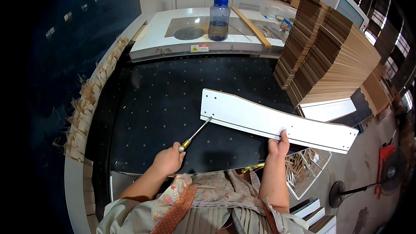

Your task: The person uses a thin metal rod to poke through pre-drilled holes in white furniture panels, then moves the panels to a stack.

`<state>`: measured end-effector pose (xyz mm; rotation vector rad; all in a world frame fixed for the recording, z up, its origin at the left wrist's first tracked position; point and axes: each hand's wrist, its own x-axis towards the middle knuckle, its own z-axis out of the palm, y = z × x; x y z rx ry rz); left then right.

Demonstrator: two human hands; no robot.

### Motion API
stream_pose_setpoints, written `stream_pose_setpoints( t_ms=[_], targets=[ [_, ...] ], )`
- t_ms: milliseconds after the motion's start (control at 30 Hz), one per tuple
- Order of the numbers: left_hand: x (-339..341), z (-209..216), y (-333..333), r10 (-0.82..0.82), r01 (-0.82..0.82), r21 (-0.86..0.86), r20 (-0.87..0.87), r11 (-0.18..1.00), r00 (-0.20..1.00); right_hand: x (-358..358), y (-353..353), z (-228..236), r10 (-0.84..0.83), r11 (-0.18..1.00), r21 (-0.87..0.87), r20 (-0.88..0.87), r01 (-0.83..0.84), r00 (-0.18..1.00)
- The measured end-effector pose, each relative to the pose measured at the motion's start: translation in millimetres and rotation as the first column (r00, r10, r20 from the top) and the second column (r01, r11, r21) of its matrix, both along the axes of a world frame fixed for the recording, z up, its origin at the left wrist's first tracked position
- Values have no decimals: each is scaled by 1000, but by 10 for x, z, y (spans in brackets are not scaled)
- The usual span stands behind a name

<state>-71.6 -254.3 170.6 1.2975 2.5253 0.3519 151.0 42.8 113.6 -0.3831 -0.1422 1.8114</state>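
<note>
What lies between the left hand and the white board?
In the head view, a screwdriver spans the gap from the left hand to the white board, shaft toward the board.

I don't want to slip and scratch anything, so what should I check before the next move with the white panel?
1. Screwdriver in the left hand: ok, gripped by its yellow handle.
2. Screwdriver tip seated in a hole: cannot tell; it appears at the panel beside the left-end holes.
3. Panel held by the right hand: ok, at its near edge, thumb on the white face.
4. Whole panel over the black table: not ok; in this view its right end reaches past it.
5. Bottle upright and away from the panel: ok.
6. Panel apart from the board stack: cannot tell.
</note>
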Motion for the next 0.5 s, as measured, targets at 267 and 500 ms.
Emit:
stream_pose_setpoints(
  t_ms=[267,500],
  targets=[
    [-14,10,98,-21,21,-32,15,999,1000,81,56,-244,50,996,71,-62,-45,997],
    [-32,4,32,-38,36,45,36,998,999,104,57,-279,57,993,106,-60,-50,997]
  ],
)
